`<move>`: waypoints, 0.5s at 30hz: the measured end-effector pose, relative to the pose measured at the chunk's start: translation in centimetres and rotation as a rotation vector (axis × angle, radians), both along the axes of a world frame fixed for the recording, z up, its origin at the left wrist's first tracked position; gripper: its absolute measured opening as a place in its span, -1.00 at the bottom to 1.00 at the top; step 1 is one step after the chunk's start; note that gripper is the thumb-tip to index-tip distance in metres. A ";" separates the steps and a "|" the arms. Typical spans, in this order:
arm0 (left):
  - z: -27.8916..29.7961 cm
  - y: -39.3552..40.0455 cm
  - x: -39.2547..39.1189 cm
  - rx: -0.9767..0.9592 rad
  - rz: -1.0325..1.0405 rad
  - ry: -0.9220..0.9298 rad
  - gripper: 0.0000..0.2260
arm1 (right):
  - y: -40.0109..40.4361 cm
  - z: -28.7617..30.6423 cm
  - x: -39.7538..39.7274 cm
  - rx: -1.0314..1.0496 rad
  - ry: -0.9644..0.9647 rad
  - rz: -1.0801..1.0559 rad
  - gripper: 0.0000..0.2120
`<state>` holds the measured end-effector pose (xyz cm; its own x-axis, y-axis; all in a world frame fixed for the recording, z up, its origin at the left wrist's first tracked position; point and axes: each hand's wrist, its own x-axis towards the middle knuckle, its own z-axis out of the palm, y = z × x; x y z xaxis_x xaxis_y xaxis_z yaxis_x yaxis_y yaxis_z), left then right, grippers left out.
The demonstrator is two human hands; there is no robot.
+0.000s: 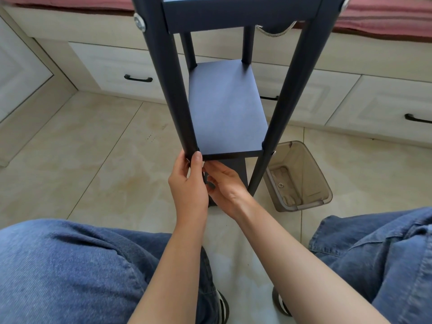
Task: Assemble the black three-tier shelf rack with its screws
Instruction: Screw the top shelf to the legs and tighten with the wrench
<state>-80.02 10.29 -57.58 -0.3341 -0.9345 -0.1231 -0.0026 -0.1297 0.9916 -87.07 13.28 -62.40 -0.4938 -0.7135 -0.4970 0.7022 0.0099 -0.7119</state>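
**Both hands at the rack's near left post**

The left hand (189, 183) grips the near left post (173, 90) of the rack (228, 101) just below the middle shelf (228, 108), fingers curled round it and thumb lying up the post's front. The right hand (224, 185) reaches in beside it under that shelf's near left corner, fingers bent toward the post; whether it pinches a screw there I cannot tell.

The rack stands upright on the floor (105, 160) in front of the person's knees (70, 265), its top shelf (238, 15) close to the camera. A silver screw head (139, 22) shows on the near left post at top-shelf level, and another small fitting (273, 153) on the near right post (287, 101) at the middle shelf.

Just right of the rack, near its right post, a clear brownish bin (301, 178) stands on the floor with a small ring (280, 184) in it. Behind the rack runs a drawer unit (112, 66) with black handles (138, 78), a red mat (385, 12) on top.
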 end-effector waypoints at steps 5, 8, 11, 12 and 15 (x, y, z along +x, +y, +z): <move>-0.2 -0.1 0.0 -0.003 0.000 0.003 -0.77 | -0.4 0.0 -0.3 0.010 0.057 0.013 -0.70; -0.2 -0.1 0.0 0.004 0.003 0.008 -0.76 | -0.5 0.0 -0.4 0.001 0.061 0.014 -0.70; -0.2 -0.1 0.1 0.015 0.000 0.013 -0.81 | -0.9 0.0 -0.5 0.014 0.065 0.009 -0.70; -0.1 -0.1 0.1 0.018 0.001 0.014 -0.82 | -1.1 0.1 -0.5 0.012 0.069 0.009 -0.71; -0.1 -0.2 0.1 0.005 -0.002 0.015 -0.84 | -1.2 0.2 -0.2 0.016 0.070 -0.001 -0.74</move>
<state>-79.88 10.08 -57.73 -0.3375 -0.9333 -0.1228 0.0119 -0.1347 0.9908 -87.23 12.11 -62.21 -0.5280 -0.7054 -0.4729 0.6511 0.0214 -0.7587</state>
